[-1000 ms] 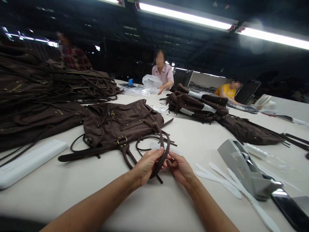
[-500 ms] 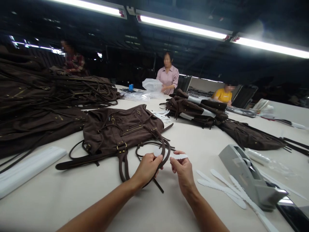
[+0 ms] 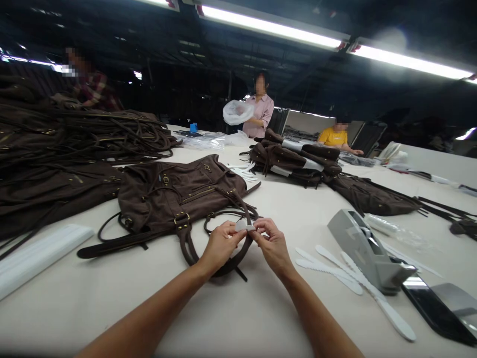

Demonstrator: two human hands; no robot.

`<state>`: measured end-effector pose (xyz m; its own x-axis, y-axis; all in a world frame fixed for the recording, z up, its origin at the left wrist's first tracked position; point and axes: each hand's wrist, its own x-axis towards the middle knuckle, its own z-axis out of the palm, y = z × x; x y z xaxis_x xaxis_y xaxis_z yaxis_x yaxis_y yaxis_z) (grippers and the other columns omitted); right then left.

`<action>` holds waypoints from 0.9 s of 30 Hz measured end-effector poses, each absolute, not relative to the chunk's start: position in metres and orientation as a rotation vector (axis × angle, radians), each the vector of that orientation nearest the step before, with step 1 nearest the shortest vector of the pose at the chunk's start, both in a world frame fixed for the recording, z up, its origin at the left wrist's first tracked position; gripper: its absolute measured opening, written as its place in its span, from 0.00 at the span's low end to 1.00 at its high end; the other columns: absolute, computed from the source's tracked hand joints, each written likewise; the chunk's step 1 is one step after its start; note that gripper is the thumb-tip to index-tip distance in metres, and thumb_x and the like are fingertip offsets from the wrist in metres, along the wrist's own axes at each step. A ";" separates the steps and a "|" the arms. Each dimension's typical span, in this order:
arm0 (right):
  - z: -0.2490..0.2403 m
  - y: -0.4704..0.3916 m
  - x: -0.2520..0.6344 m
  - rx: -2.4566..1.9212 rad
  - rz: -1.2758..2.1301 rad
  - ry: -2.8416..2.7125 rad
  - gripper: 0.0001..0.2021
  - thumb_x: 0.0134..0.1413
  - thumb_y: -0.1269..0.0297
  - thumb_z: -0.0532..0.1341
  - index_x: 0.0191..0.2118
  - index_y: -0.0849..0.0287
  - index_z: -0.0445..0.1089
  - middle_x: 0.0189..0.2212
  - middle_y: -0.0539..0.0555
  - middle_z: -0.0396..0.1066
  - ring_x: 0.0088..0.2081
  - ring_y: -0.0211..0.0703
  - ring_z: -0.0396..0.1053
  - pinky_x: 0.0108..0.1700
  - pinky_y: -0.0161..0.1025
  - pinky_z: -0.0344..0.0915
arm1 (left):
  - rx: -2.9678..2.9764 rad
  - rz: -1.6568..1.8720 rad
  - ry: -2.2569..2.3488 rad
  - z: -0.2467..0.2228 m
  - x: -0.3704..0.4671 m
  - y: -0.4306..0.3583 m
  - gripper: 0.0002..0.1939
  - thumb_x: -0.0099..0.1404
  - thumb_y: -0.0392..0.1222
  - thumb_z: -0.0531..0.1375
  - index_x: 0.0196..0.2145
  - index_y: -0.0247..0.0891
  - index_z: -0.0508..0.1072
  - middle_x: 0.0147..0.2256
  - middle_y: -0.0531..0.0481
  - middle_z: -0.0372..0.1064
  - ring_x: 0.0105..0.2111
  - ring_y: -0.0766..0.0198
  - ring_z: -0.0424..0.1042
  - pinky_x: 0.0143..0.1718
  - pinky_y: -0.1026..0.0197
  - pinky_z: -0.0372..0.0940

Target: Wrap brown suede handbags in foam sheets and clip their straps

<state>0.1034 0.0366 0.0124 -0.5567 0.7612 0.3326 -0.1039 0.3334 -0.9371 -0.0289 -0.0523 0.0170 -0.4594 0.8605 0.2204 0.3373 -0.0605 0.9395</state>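
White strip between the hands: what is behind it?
A handle of the dark brown bag passes behind the white strip, showing above and below it. The stretch directly behind is hidden by strip, left hand and right hand; whether it wraps around cannot be seen.

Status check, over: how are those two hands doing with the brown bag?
Left hand and right hand pinching a white strip at the handle. Brown bag lying on the table. Grey dispenser off to the right, not in the way.
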 end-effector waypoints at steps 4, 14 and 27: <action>0.017 0.033 0.104 -0.543 1.430 -1.777 0.10 0.52 0.55 0.64 0.31 0.56 0.71 0.49 0.54 0.69 0.27 0.33 0.61 0.25 0.33 0.62 | 1.078 1.635 1.669 0.024 -0.030 -0.052 0.13 0.52 0.50 0.65 0.27 0.35 0.76 0.26 0.49 0.70 0.27 0.62 0.68 0.31 0.61 0.65; 0.022 0.017 0.094 -0.607 1.646 -1.586 0.13 0.43 0.53 0.68 0.28 0.58 0.71 0.23 0.48 0.71 0.14 0.29 0.56 0.15 0.29 0.53 | 1.390 1.473 1.912 0.029 -0.025 -0.064 0.09 0.57 0.50 0.58 0.33 0.46 0.72 0.25 0.54 0.74 0.27 0.57 0.75 0.31 0.61 0.68; 0.024 0.013 0.091 -0.895 1.800 -1.332 0.21 0.17 0.54 0.77 0.19 0.62 0.73 0.16 0.47 0.67 0.20 0.32 0.60 0.26 0.32 0.57 | 1.481 1.341 2.205 0.015 -0.032 -0.059 0.16 0.60 0.58 0.52 0.32 0.45 0.71 0.22 0.58 0.70 0.25 0.63 0.70 0.29 0.64 0.61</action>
<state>0.0910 0.0132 0.0244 -0.5049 0.8555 -0.1149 -0.1405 -0.2128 -0.9669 -0.0320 -0.0587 0.0148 -0.4942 0.8070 0.3233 0.6583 0.1045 0.7454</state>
